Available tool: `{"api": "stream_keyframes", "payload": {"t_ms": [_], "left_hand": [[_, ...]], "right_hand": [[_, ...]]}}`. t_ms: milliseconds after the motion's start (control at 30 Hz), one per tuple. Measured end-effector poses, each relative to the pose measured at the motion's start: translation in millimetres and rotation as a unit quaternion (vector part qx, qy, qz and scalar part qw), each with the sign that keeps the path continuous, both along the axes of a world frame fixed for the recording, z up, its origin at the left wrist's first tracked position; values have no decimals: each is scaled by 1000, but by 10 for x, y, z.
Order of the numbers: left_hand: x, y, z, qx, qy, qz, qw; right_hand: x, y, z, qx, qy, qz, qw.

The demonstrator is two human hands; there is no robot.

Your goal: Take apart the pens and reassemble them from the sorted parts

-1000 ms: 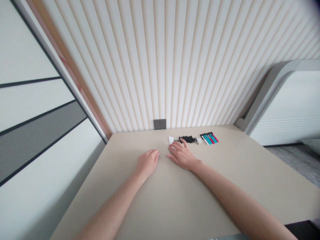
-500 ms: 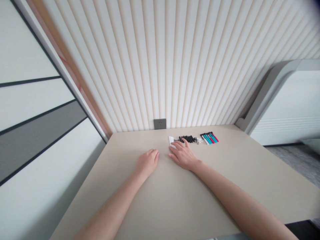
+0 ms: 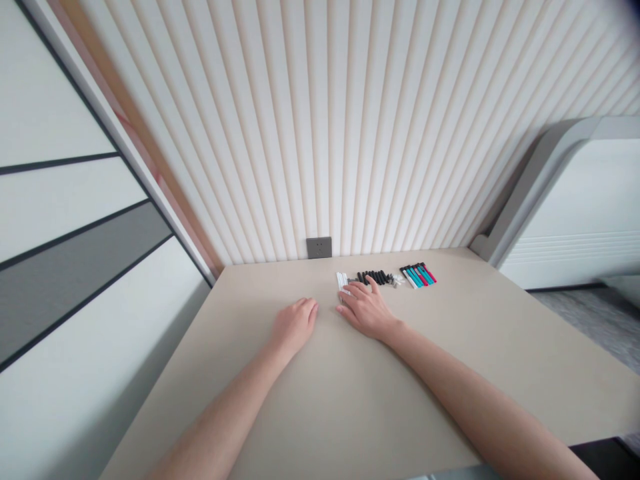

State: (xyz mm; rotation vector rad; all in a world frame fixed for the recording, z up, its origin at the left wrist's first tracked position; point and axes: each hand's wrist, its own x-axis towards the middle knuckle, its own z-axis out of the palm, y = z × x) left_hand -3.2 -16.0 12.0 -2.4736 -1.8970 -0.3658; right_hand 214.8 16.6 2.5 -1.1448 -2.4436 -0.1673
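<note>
My right hand [image 3: 369, 312] lies on the table with its fingers spread, open. Its fingertips reach over the lower ends of a row of thin white sticks [image 3: 342, 279]; whether they press on them I cannot tell. Just past the fingers lie several short black tubes [image 3: 381, 277] side by side, partly covered by the hand. To their right is a small heap of grey and white pieces [image 3: 397, 281]. Farther right, several teal, red and white marker pens [image 3: 419, 275] with black ends lie in a row. My left hand [image 3: 296, 321] rests closed on the bare tabletop, left of the sticks.
The beige table [image 3: 320, 407] runs back to a ribbed cream wall [image 3: 320, 120]. A dark socket [image 3: 319, 247] sits on the wall just above the table. A panelled white cabinet [image 3: 60, 220] stands at left, and a grey-white headboard [image 3: 575, 193] at right.
The view shifts very slightly. Both hands and the laid-out pieces stay in practically the same places.
</note>
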Motion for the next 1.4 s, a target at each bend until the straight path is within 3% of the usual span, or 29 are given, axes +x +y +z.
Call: {"api": "stream_keyframes", "payload": {"t_ms": [200,833,1400], "left_hand": [[-3,-3,4,4,4,-2,1000],[15,-14,43,-21,1,15,1000],[1,-12,25,-5,-11,-2,1000]], "right_hand": [[0,-25,1,4,5,-52,999],[3,-44,29,14,-17,-66,998],[17,-42,28,-6,-7,-39,999]]}}
